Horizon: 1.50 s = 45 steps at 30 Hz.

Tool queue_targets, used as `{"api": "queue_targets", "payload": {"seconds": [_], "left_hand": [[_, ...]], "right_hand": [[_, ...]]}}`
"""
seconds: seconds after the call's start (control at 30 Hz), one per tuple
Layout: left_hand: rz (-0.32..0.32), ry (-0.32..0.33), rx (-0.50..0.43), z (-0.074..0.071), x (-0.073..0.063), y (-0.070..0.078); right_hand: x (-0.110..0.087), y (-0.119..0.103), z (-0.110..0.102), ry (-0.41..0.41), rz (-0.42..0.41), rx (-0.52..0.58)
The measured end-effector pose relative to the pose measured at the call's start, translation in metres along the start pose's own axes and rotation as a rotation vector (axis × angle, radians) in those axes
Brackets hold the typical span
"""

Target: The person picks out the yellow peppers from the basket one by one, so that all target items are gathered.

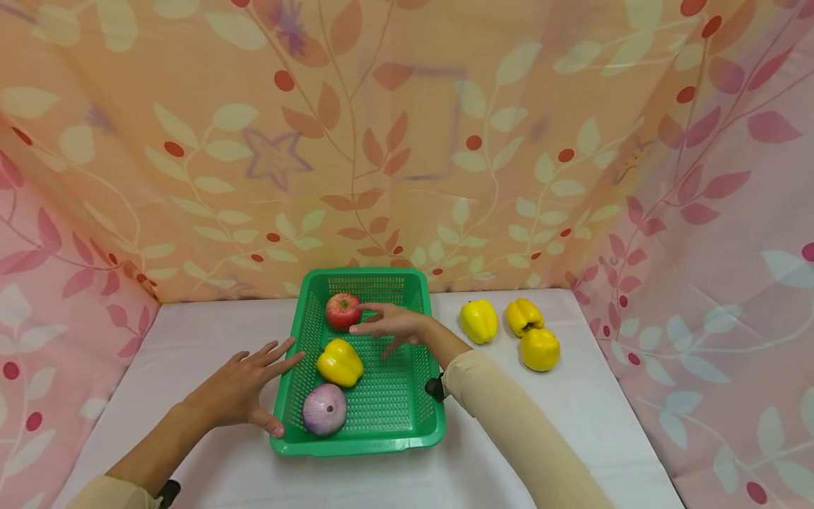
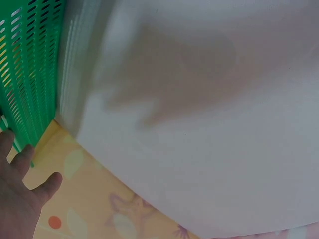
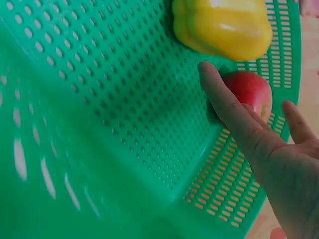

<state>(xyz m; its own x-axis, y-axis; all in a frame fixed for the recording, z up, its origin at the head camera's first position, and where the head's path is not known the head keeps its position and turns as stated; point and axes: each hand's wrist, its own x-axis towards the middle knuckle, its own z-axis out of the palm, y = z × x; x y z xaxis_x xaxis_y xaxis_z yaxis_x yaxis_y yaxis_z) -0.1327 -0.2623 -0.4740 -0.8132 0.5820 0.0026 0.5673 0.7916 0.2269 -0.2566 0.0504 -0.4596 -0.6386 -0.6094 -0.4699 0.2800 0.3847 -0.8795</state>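
A green plastic basket (image 1: pixel 359 447) holds a red apple (image 1: pixel 342 312), a yellow bell pepper (image 1: pixel 340 363) and a purple onion (image 1: pixel 325 410) along its left side. My right hand (image 1: pixel 396 324) reaches over the basket with fingers spread, its fingertips close to the apple in the head view. In the right wrist view the apple (image 3: pixel 249 94) shows behind the thumb and fingers, with the bell pepper (image 3: pixel 224 27) beyond. My left hand (image 1: pixel 244 387) is spread at the basket's left rim, thumb near the front left corner. Neither hand holds anything.
Three more yellow bell peppers (image 1: pixel 478 322) lie on the white table (image 1: pixel 210 332) to the right of the basket. Floral cloth (image 1: pixel 381 141) hangs behind the table and along both sides.
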Motion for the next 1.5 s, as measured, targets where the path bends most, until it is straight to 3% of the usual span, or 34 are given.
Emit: {"api": "queue_targets", "payload": {"seconds": [0.83,1.2,1.5], "left_hand": [[0.005,-0.008,-0.023,0.000,0.001,0.000],[0.015,0.006,-0.020,0.001,0.000,-0.002],[0.012,0.001,-0.019,0.002,0.000,-0.002]], "right_hand": [[0.031,0.025,0.055,-0.044,0.033,-0.098],[0.033,0.024,0.060,-0.002,0.004,-0.135],[0.029,0.024,0.057,-0.011,0.005,-0.102]]}}
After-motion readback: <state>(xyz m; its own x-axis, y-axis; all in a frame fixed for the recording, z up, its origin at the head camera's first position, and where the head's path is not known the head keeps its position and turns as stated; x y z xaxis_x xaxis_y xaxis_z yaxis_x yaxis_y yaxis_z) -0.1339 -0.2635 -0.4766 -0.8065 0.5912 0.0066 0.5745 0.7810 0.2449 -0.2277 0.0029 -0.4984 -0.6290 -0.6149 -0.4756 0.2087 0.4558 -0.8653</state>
